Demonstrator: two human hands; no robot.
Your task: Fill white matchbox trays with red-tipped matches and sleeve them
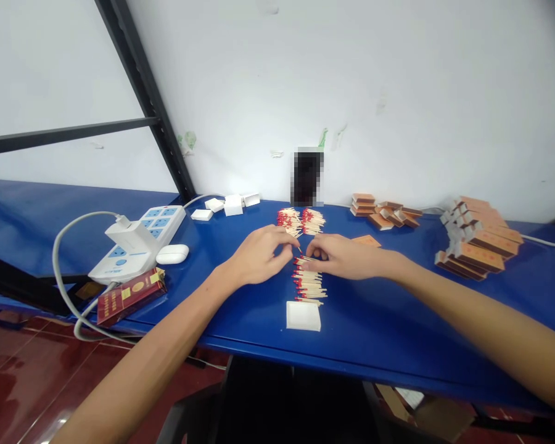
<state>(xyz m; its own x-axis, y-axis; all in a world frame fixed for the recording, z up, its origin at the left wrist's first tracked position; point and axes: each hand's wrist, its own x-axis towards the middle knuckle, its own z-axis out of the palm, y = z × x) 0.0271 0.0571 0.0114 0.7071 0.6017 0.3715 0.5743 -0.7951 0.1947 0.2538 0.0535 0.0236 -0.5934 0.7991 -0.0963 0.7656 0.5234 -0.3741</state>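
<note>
A column of loose red-tipped matches [309, 285] lies on the blue tabletop between my forearms. At its far end my left hand [264, 254] has thumb and index finger brought close together, with a single match [300, 251] at their tips. My right hand [335, 255] comes in from the other side, fingers curled, its thumb over the top matches; whatever is inside those fingers is hidden. Below the column sits an open white matchbox tray [303, 316]. Beyond my hands are two heaps of matches, a left heap [288, 220] and a right heap [312, 221].
White trays [234, 205] lie by the wall. Orange matchboxes [388, 214] and a larger stack of matchboxes [481, 237] are at right. A power strip [166, 216] with a charger [130, 237], a white case [172, 253] and a red box [132, 296] stand left. A pixelated dark object [307, 177] leans on the wall.
</note>
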